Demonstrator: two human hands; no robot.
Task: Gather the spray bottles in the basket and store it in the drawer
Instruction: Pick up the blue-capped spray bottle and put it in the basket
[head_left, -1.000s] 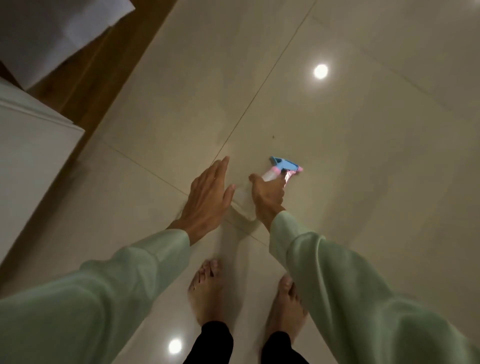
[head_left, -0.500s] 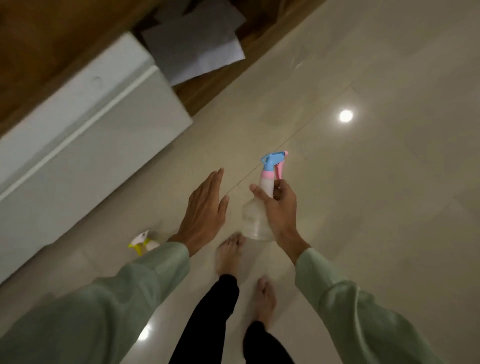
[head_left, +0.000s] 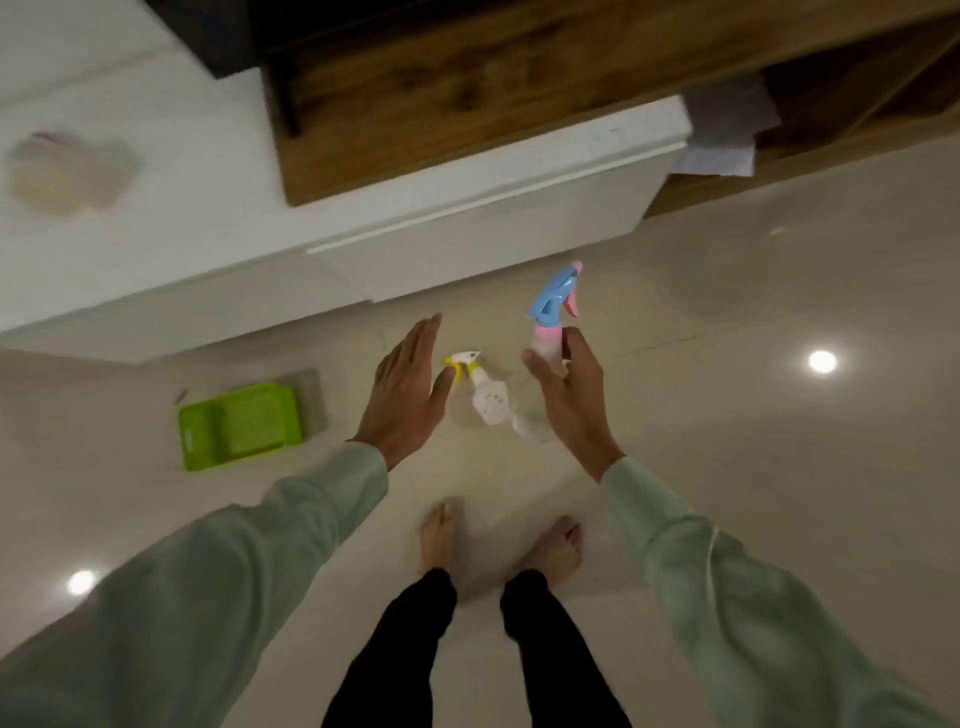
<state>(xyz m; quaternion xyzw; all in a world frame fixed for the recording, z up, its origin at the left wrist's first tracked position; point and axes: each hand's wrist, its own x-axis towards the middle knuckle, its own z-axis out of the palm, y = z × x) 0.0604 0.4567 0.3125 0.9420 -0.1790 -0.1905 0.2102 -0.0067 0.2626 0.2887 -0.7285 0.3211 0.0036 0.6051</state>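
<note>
A person stood barefoot on a glossy, pale tiled floor (head_left: 727, 467), seen from above. The right hand (head_left: 569, 400) held a clear plastic spray bottle (head_left: 550, 332) upright, its fingers (head_left: 576, 345) clamped around the neck below a blue-and-pink trigger head. The left hand (head_left: 405, 395) hovered flat and empty, its fingers together and straight. A smaller clear bottle (head_left: 485, 395) with a yellow-and-white trigger lay on its side on the floor, just beside the left hand, between the two hands. A shallow, rectangular lime-green plastic basket (head_left: 192, 441) sat on the floor, well left of that hand, apparently empty. Gathering seemed barely begun: neither bottle was in the basket, and storing it remained.
</note>
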